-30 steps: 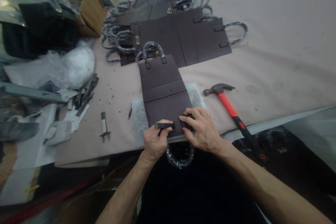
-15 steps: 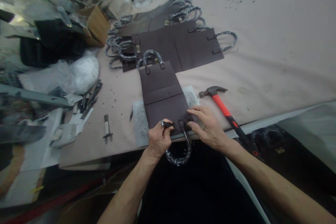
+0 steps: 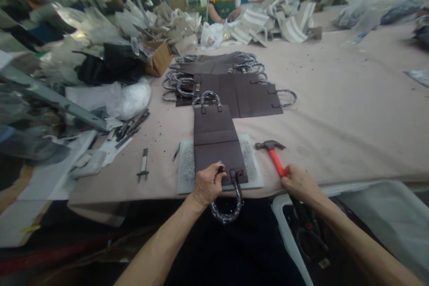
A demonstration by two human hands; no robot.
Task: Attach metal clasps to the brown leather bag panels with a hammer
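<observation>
My left hand [image 3: 208, 184] is closed around a short metal punch [image 3: 220, 166], which stands up from the fist over the near edge of a dark brown leather bag panel [image 3: 217, 155]. A plastic-wrapped loop handle [image 3: 226, 218] hangs from that edge past the table, and another wrapped handle [image 3: 212, 94] is at the panel's far end. Under the panel lies a grey-white slab [image 3: 186, 165]. To the right, my right hand [image 3: 301, 184] is wrapped round the red and black grip of a claw hammer [image 3: 276, 161], its head still on the table.
More brown bag panels [image 3: 258, 100] with wrapped handles lie behind. A two-pronged tool [image 3: 143, 165], a thin dark tool [image 3: 176, 152] and several tools on paper [image 3: 132, 127] lie left. Beyond are a cardboard box [image 3: 159, 58], scraps [image 3: 254, 22] and a seated person [image 3: 223, 4].
My right hand has left the panel's edge and moved right onto the hammer's grip. My left hand stays at the panel with the punch. The view has tilted up, showing a person opposite.
</observation>
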